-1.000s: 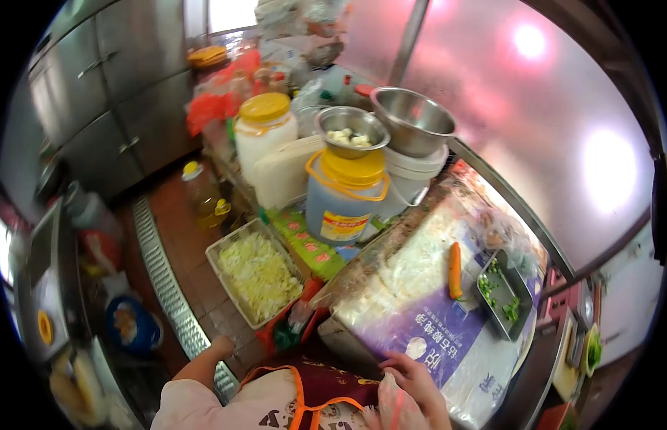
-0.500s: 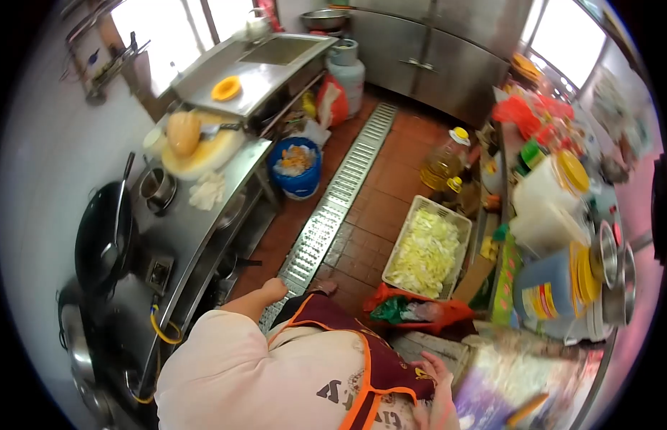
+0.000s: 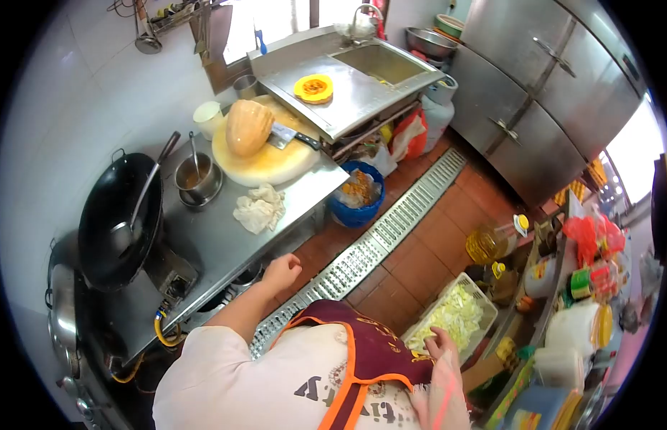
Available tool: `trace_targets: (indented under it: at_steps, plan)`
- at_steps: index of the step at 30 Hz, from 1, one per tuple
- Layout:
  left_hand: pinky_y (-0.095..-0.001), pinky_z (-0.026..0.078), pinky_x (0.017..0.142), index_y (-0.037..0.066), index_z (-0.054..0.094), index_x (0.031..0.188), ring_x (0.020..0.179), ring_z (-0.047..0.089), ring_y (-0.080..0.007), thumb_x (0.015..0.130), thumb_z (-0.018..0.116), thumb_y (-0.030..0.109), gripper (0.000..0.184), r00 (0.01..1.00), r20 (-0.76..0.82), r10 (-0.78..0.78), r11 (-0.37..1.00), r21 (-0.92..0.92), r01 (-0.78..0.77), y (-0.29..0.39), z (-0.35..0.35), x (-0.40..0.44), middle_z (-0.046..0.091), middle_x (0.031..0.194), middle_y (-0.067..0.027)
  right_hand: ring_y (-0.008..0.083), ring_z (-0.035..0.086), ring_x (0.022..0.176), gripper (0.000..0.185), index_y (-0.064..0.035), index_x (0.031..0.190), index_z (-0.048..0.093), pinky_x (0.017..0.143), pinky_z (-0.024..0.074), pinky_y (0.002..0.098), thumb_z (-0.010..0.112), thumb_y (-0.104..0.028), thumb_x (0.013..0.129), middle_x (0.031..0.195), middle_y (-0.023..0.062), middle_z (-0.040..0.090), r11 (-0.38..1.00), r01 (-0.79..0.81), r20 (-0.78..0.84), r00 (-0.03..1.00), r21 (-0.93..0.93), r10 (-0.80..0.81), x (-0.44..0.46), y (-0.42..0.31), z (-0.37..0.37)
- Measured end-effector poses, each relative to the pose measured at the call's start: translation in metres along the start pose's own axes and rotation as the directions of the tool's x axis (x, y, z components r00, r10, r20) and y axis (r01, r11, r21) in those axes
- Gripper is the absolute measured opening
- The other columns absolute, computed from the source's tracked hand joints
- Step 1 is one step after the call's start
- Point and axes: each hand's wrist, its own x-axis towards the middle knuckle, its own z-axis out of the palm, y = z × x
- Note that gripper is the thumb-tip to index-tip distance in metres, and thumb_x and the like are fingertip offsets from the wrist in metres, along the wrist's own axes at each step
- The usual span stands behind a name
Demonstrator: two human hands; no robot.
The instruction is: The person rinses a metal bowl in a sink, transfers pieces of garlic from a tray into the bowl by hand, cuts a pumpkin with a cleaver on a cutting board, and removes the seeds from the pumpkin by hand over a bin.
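My left hand (image 3: 282, 272) hangs with its fingers curled in beside the steel counter (image 3: 233, 233), and I see nothing in it. My right hand (image 3: 441, 345) is in front of my apron, fingers apart and holding nothing; in the view it overlaps the edge of a white basket (image 3: 489, 319) of chopped cabbage (image 3: 454, 315). On the counter, a large peeled-looking squash (image 3: 249, 127) rests on a round cutting board (image 3: 265, 168). A cleaver (image 3: 294, 136) lies beside it. Nearer me is a crumpled pale cloth (image 3: 260, 208). A cut pumpkin piece (image 3: 314, 89) sits by the sink.
A black wok (image 3: 115, 222) with a ladle stands at the left. A blue bin (image 3: 358, 211) and a metal drain grate (image 3: 391, 229) are on the floor. An oil jug (image 3: 491, 245) stands at the right, by a crowded shelf. A steel fridge (image 3: 534, 100) is at the back.
My view has swung left toward the counter and sink, so the wok and squash appear larger and further right. Both hands remain near my body, the right slightly higher in view.
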Motion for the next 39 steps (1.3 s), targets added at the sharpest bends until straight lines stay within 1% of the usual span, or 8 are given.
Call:
trace_targets:
  at_steps: [5,15,21,26,29,33,34,39]
  plan:
    - [-0.0318,0.049,0.075,0.004,0.06,0.101,0.082,0.062,-0.0216,0.078,0.064,0.02,0.029,0.968,-0.234,-0.094,0.976,-0.212,0.044,0.013,-0.073,0.065,0.065,0.091,-0.012,0.0203,0.063,0.075,0.039,-0.0023,0.116,0.053,0.068,0.0492,0.0302,0.063,-0.018,0.081,0.085,0.0132,0.065,0.931,0.239,0.131,0.969,-0.274,-0.21,0.095,-0.087,0.044]
    - [-0.0267,0.048,0.079,-0.001,0.054,0.108,0.088,0.057,-0.0135,0.083,0.056,0.004,0.026,0.906,-0.375,-0.199,0.879,-0.477,-0.005,0.022,-0.135,0.122,0.061,0.098,-0.0078,0.0343,0.062,0.085,0.033,-0.0012,0.109,0.057,0.077,0.0493,0.0379,0.058,-0.02,0.082,0.091,0.02,0.064,0.775,0.484,0.418,0.853,-0.406,-0.313,0.274,-0.226,0.098]
    - [-0.0297,0.048,0.081,-0.001,0.054,0.11,0.092,0.059,-0.0193,0.08,0.06,0.008,0.032,0.801,-0.5,-0.328,0.864,-0.503,0.04,0.031,-0.131,0.155,0.061,0.102,-0.0128,0.0356,0.056,0.094,0.026,-0.0016,0.106,0.057,0.08,0.0455,0.0427,0.052,-0.011,0.082,0.097,0.0199,0.06,0.308,0.918,0.563,0.397,-0.25,-0.725,0.42,-0.353,0.191]
    - [-0.0311,0.046,0.084,-0.001,0.054,0.11,0.094,0.059,-0.0197,0.081,0.059,0.008,0.031,0.69,-0.561,-0.457,0.845,-0.515,0.141,0.046,-0.127,0.17,0.061,0.104,-0.0131,0.0348,0.056,0.09,0.02,0.0,0.096,0.057,0.084,0.0436,0.0429,0.048,-0.006,0.079,0.091,0.0187,0.06,0.087,0.99,0.737,0.139,-0.109,-0.661,0.484,-0.435,0.284]
    - [-0.0311,0.046,0.084,0.0,0.054,0.11,0.094,0.059,-0.0198,0.081,0.059,0.007,0.031,0.649,-0.577,-0.496,0.835,-0.522,0.174,0.046,-0.129,0.172,0.061,0.104,-0.0131,0.0312,0.056,0.091,0.018,-0.0026,0.092,0.058,0.094,0.0377,0.0445,0.047,-0.009,0.08,0.09,0.0154,0.06,-0.322,0.921,0.788,-0.026,-0.22,-0.614,0.51,-0.453,0.333]
    - [-0.0307,0.046,0.084,0.0,0.054,0.11,0.093,0.059,-0.0195,0.081,0.058,0.007,0.03,0.609,-0.58,-0.541,0.813,-0.544,0.205,0.041,-0.139,0.171,0.061,0.103,-0.0125,0.0284,0.055,0.1,0.026,-0.0034,0.101,0.062,0.105,0.0241,0.0497,0.046,-0.014,0.083,0.096,0.013,0.062,-0.631,0.72,0.913,0.011,-0.29,-0.408,0.517,-0.466,0.37]
    - [-0.0303,0.046,0.083,0.0,0.055,0.11,0.092,0.059,-0.0187,0.081,0.058,0.006,0.029,0.604,-0.588,-0.538,0.816,-0.543,0.198,0.036,-0.143,0.171,0.061,0.102,-0.012,0.0289,0.056,0.101,0.029,-0.0026,0.104,0.062,0.106,0.0221,0.0513,0.046,-0.016,0.084,0.097,0.0134,0.063,-0.644,0.73,0.964,0.076,-0.228,-0.256,0.517,-0.47,0.374]
    - [-0.0284,0.046,0.078,0.001,0.056,0.108,0.083,0.059,-0.0145,0.081,0.058,0.006,0.027,0.586,-0.566,-0.58,0.8,-0.533,0.276,0.023,-0.162,0.163,0.063,0.098,-0.0092,0.0281,0.059,0.093,0.026,-0.0026,0.098,0.064,0.101,0.0286,0.049,0.047,-0.015,0.083,0.092,0.0132,0.063,-0.656,0.715,0.959,0.072,-0.241,-0.274,0.515,-0.46,0.382]
